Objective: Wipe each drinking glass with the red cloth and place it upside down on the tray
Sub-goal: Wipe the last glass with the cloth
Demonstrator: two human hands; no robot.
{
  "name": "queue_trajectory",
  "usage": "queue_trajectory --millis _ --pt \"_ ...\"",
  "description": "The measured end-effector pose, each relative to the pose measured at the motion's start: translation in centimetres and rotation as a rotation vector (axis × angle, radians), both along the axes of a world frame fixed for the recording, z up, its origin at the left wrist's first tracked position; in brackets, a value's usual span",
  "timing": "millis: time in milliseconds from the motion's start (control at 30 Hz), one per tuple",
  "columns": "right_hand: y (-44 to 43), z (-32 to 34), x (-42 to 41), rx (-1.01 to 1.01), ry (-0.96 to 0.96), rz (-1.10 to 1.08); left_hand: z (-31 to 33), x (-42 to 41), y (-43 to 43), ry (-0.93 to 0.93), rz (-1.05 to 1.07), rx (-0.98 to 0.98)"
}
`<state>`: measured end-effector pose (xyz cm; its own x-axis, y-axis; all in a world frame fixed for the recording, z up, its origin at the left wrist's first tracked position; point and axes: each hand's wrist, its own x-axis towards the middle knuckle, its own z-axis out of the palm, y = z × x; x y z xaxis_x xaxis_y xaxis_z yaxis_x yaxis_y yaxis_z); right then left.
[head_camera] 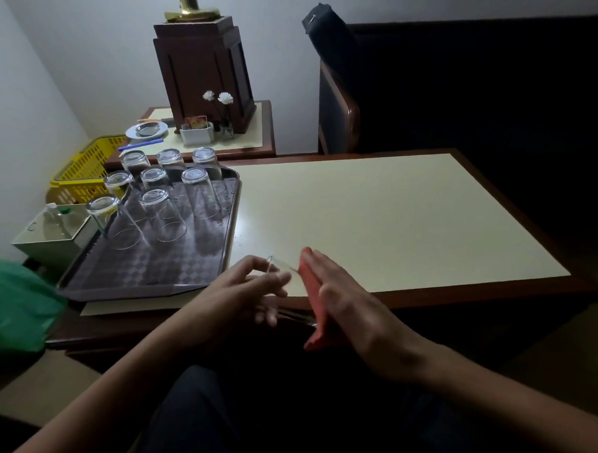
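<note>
Now, at the cream surface before me, the dark patterned tray lies at ten o'clock. It carries eight inverted glasses, set in rows toward its far end. At six o'clock, over the surface's near edge, my left hand curls its fingers round one clear drinking glass. My right hand, at three o'clock of that glass, keeps its fingers straight and presses the red cloth flat against the glass's side. The tray's near half is bare.
</note>
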<state>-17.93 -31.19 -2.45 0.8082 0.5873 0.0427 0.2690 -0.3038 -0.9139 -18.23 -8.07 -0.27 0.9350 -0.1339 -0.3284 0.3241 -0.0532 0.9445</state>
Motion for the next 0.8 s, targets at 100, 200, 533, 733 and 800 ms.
queue_trajectory --millis 100,200,533,733,800 --pt "-0.3 -0.8 0.4 -0.196 -0.645 0.123 -0.7 0.3 0.1 0.075 -0.029 -0.182" --pt "-0.8 -0.2 1.0 -0.145 -0.699 0.091 -0.2 0.1 0.2 0.023 -0.118 -0.25" --pt "-1.1 0.7 1.9 0.445 1.223 -0.072 1.8 -0.9 -0.1 -0.774 -0.388 0.433" --pt "-0.6 -0.2 2.4 0.497 1.242 -0.254 0.1 -0.4 -0.3 -1.072 -0.307 0.793" --pt "-0.8 -0.4 2.7 0.581 1.231 -0.289 -0.1 -0.1 -0.2 -1.122 -0.277 0.863"
